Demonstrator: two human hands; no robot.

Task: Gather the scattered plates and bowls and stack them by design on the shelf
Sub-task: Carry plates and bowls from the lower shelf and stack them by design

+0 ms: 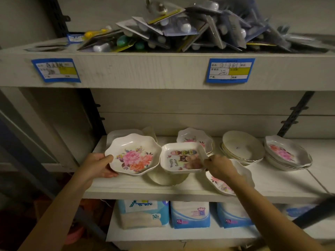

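Head view: at lower left of centre, the left hand (97,165) has its grip on a scalloped floral plate (133,153). At centre, the right hand (220,166) pinches a square owl-print plate (183,158), both above the shelf (272,180).

The left hand (98,164) curls closed in a grip, thumb on top; the right hand (220,166) pinches shut, both forearms extended forward.

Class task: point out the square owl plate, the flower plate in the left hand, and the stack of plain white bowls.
Owl plate (183,158), head view, printed centre.
Flower plate (135,157), head view, printed centre.
White bowls (242,146), head view, top bowl's inside.
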